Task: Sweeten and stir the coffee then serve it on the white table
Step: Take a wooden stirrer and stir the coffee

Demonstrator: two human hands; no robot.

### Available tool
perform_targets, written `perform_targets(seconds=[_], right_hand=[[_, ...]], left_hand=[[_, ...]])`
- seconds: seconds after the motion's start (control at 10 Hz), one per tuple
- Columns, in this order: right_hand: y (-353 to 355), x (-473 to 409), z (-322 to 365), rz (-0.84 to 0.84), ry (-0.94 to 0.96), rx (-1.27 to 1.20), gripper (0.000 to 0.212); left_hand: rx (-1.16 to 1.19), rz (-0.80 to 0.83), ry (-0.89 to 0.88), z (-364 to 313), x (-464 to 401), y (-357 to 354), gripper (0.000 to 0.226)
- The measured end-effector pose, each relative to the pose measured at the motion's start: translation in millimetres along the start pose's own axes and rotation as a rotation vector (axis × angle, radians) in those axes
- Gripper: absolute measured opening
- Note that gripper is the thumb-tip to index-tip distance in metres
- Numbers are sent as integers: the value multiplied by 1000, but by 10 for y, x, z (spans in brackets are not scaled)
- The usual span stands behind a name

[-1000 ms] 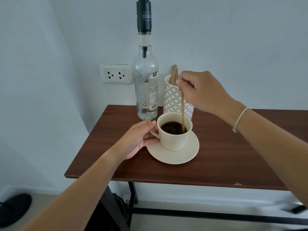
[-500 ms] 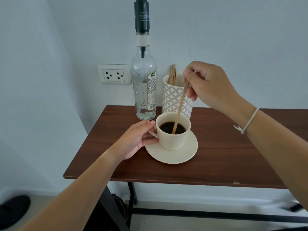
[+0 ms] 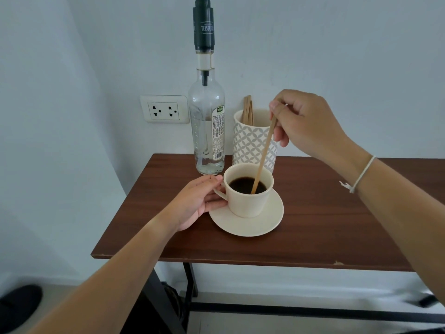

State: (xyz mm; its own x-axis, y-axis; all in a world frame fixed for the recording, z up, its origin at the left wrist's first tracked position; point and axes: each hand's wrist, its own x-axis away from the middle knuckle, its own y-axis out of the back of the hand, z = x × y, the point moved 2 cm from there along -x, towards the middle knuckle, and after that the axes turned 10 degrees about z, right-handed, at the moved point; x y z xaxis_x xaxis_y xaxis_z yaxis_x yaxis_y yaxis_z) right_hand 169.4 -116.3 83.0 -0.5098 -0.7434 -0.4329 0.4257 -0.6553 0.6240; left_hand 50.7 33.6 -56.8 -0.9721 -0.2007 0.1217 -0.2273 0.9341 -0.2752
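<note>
The worktop [image 3: 313, 213] looks like dark brown wood with a fine grain and a smooth, half-matt finish; its front edge is chipped in one place. The cup [image 3: 248, 201] and the saucer [image 3: 260, 225] look like cream ceramic, smooth and matt. The stick [image 3: 263, 155] is pale, bare wood. The bottle [image 3: 207, 131] is clear, glossy glass with a paper label and a dark plastic top. The holder [image 3: 250, 141] is patterned ceramic.

A cream cup [image 3: 249, 196] stood upright in the middle of a matching saucer [image 3: 262, 225], its handle pointing to nine o'clock. Black coffee [image 3: 243, 185] filled it partway. A thin wooden stirrer [image 3: 263, 154] leaned toward one o'clock, its lower tip dipped in the coffee
</note>
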Motion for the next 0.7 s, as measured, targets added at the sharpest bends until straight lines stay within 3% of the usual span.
perform_targets(seconds=[0.4,0.7], right_hand=[[69,-15,-123,-67,-82,-51,30],[69,-20,-184,-59,-109,-30,30]], left_hand=[[7,0,10,-15,8,-11,40],[26,-1,20,-22,6,-9,26]])
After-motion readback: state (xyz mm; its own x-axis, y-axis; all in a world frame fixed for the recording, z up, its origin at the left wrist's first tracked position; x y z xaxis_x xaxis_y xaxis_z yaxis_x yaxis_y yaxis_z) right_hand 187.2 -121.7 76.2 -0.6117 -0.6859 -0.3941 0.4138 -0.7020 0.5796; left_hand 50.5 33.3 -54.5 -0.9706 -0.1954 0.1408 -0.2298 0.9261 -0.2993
